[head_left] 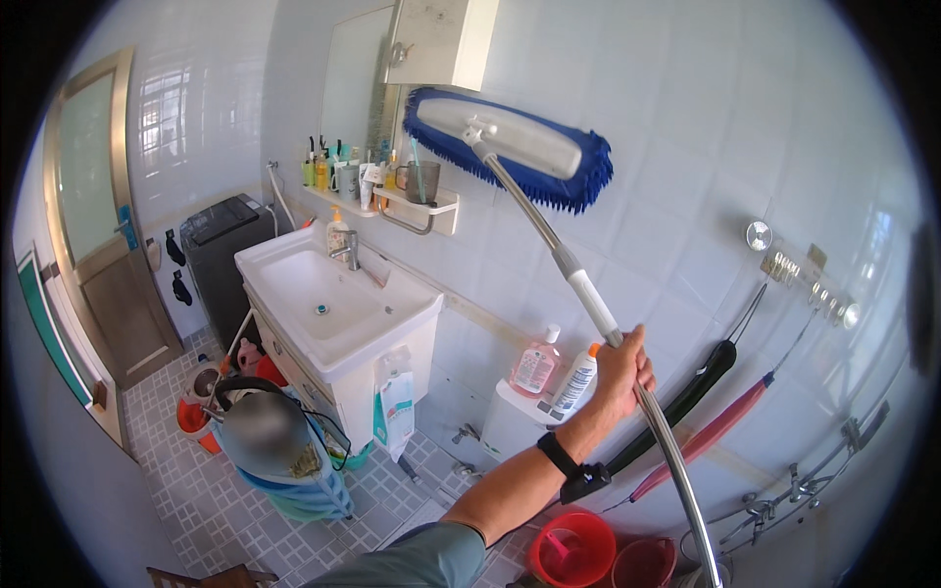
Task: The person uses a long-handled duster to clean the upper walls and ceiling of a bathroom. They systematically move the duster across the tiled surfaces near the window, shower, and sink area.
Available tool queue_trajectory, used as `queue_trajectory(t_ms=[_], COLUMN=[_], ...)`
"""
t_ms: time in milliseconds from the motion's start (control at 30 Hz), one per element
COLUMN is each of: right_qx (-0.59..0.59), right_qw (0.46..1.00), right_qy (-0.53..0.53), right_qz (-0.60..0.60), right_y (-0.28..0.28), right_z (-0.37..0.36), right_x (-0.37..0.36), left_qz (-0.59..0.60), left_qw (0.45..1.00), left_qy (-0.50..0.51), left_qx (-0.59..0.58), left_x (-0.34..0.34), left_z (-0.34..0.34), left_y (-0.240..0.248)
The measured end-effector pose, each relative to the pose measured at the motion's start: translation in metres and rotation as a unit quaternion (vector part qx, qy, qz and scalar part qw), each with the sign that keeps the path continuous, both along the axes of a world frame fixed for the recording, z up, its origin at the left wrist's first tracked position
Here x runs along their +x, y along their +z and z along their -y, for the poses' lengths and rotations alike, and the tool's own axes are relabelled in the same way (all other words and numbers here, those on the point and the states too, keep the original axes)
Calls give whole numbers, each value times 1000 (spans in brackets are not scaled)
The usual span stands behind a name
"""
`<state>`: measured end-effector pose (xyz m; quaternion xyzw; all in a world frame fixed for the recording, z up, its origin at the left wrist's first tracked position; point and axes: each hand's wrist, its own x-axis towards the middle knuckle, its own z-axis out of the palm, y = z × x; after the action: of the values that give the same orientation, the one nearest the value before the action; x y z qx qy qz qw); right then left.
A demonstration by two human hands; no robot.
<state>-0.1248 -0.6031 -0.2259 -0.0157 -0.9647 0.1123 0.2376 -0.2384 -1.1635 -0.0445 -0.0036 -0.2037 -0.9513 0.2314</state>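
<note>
My left hand (623, 372) is closed round the silver telescopic pole of a flat mop (529, 206), just below its white grip sleeve. The forearm, with a black wristband, reaches up from the lower edge. The mop's blue fringed head (588, 176) is raised against the tiled wall, below and right of a white wall cabinet (441, 44). Its grey-white backing plate faces me. From my hand the pole runs down to the lower right and out of the picture. My right hand is not in view.
A white washbasin (333, 304) with a tap stands left, beside a toiletries shelf (421, 206). Near my hand are a pink bottle (536, 365) and a white bottle (576, 380). Red buckets (571, 549) stand below; a dark washing machine (225, 245) and door (98, 225) are farther left.
</note>
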Motion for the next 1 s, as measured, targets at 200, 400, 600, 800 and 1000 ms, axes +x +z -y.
queue_trajectory(t_ms=[200, 400, 600, 800, 1000], right_qx=[-131, 12, 78, 88, 105], right_qw=[987, 993, 953, 986, 979], right_qy=[83, 29, 25, 83, 29], right_qz=[-31, -115, -293, -111, -172], right_y=[-15, -92, -163, -131, -195], right_z=[42, 17, -46, -74, -167], right_x=[-17, -29, -28, 23, 63], left_qz=[-13, -44, -58, -65, -177], left_qw=[999, 996, 993, 989, 959], left_qy=[16, -18, -70, -118, -219], left_qx=[-43, -81, -76, -61, -38], left_x=[-21, -28, -29, -20, -40], left_z=[45, 28, -27, -91, -154], left_y=[2, -15, -39, -76, -96])
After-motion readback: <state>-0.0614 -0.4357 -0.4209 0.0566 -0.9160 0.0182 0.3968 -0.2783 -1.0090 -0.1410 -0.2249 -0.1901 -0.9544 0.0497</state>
